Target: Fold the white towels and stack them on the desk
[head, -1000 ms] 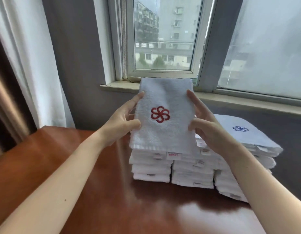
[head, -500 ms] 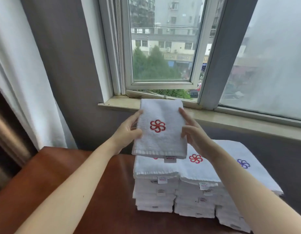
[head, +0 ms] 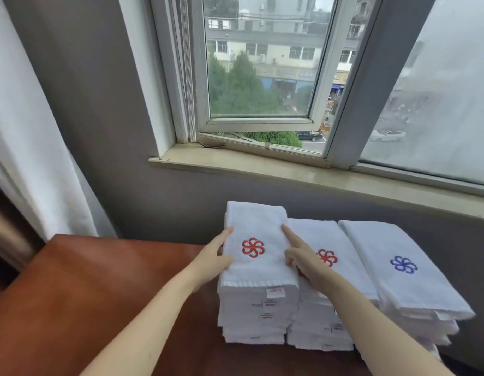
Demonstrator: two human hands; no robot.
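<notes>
A folded white towel (head: 258, 229) with a red flower logo lies on top of the left stack (head: 258, 313) of folded towels on the brown desk (head: 86, 280). My left hand (head: 212, 260) holds its left edge, thumb on top. At the towel's right edge, my right hand (head: 305, 263) holds it with the index finger stretched along the top. A middle stack (head: 319, 234) with a red logo and a right stack (head: 392, 240) with a blue logo stand beside it, touching.
The stacks sit at the desk's far right, close to the grey wall under the window sill (head: 262, 169). The window sash (head: 257, 120) is ajar. A white curtain (head: 24, 131) hangs at the left. The desk's left half is bare wood.
Both hands have lowered the red-logo towel from in front of the window onto the left stack. The view has tilted down.
</notes>
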